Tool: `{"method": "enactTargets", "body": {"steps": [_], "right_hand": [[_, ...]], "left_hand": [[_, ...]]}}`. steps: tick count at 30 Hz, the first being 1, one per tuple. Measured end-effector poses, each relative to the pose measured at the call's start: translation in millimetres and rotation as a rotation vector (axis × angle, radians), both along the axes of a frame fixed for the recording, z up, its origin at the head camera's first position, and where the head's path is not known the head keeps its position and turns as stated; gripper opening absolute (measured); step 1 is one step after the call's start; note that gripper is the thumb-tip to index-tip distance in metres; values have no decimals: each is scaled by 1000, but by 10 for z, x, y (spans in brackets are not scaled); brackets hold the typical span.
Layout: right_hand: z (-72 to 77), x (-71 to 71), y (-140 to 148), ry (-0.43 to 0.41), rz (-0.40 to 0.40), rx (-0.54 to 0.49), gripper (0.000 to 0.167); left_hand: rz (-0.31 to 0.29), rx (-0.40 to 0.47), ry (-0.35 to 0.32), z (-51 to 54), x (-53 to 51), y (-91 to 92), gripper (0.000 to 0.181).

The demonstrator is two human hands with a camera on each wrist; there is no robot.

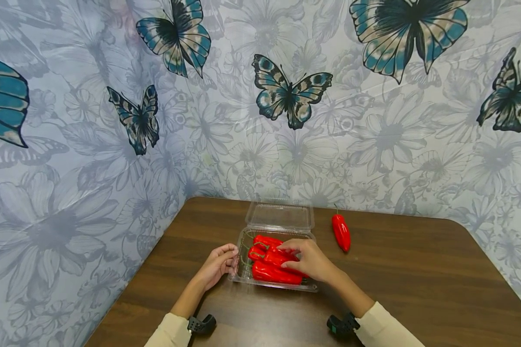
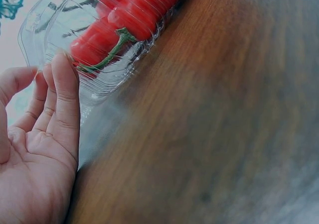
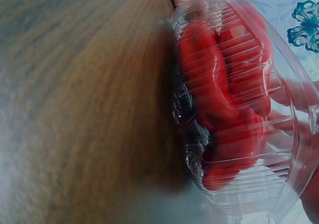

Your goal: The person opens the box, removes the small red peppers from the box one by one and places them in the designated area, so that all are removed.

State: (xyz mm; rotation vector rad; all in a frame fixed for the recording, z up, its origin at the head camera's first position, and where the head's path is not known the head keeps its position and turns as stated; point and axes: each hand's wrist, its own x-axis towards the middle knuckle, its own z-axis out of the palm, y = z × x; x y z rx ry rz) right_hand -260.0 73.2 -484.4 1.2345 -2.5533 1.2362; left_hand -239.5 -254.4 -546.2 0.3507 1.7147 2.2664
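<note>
"Two cream sleeves (image 1: pixel 171 330) lie nearest you, with black wrist devices (image 1: pixel 201 325) just past your cuffs."

"And your left hand (image 1: pixel 217 265)?"

"At nine o'clock on the clear container (image 1: pixel 274 286), your thumb and fingertips pinching its edge, fingers side by side. It sits open on the brown table (image 1: pixel 417 270), at twelve o'clock from you."

"What lies inside, nearest you first?"

"One near pepper (image 1: pixel 274 273) along the six o'clock side, then a red pepper (image 1: pixel 274 258) in the middle, then a far pepper (image 1: pixel 267 240) toward twelve. Their green stems point to nine."

"Your right hand (image 1: pixel 310 260)?"

"It reaches in from four o'clock, thumb and fingers curled round that middle one. How firmly you grip, we cannot tell."

"And beyond?"

"Your container's clear lid (image 1: pixel 280 215) lies folded back at twelve. Well apart, at two, one lone pepper (image 1: pixel 341 233) rests on the table, stem toward twelve. Farthest from you is a grey floral wall (image 1: pixel 226 144) with blue butterflies (image 1: pixel 292 94)."
</note>
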Motion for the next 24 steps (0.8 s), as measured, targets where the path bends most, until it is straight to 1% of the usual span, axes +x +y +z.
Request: {"method": "enactTargets", "body": {"steps": [6,10,15,18,21,24], "right_hand": [[48,18,0,19,3,-3,39],[53,15,3,15,12,10,39],[60,29,-4,19,26,44,39],[64,44,-15,49,29,79,39],[52,55,-26,81,23,119,39],[30,54,-28,93,16,138,40]], "left_hand": [[0,0,11,-5,0,-6,12],[-6,-1,21,-13,-1,-14,13],[-3,-2,16,-20,-2,-16,14],[8,-8,8,-21,-3,-12,12],[6,-8,6,-19,-4,-7,12],[0,-5,10,-15,-5,0,12]]}}
